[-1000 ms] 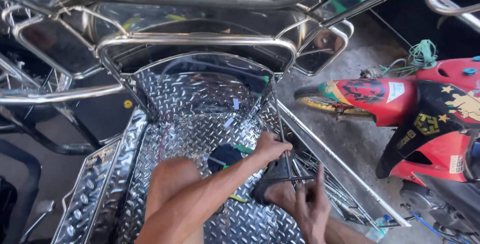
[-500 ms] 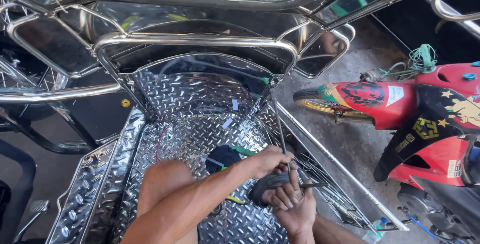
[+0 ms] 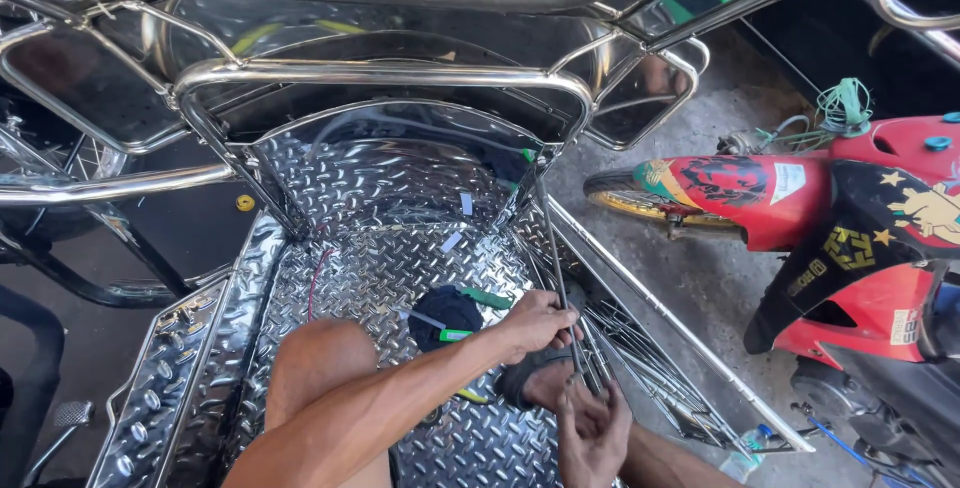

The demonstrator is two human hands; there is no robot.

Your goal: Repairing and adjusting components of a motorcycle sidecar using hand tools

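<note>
Since half a second ago both hands have shifted little; the left hand (image 3: 537,322) stays wrapped on the thin metal rod (image 3: 556,258), and the right hand (image 3: 592,430) has come a touch lower beneath it.

Left hand: fingers curled shut around the rod's lower part, forearm reaching in from the lower left across a bare knee (image 3: 322,368).

Right hand: just below the left, fingers pointing up toward the rod's bottom end. Fingers look bunched together, but whether they pinch the rod I cannot tell.

Rod: slim, grey, leaning slightly; it runs from the hands up to the corner of the chrome tube frame (image 3: 380,73).

Just under the hands: a dark sandal (image 3: 520,380) on a foot, resting on the shiny tread-plate floor (image 3: 400,268).

Left of the left hand, near it: a dark cloth bundle (image 3: 450,313) with a green-handled tool (image 3: 486,297) lying against it.

Right of the hands: a rack of thin steel bars (image 3: 640,348) along the floor edge.

Further out: polished sidecar walls and window frames all round, a thin red wire (image 3: 315,273) on the floor at left.

Well apart, right side: a red motorcycle (image 3: 850,208) with stickers, parked on the concrete ground (image 3: 700,278), green cord (image 3: 845,108) bunched above it.
</note>
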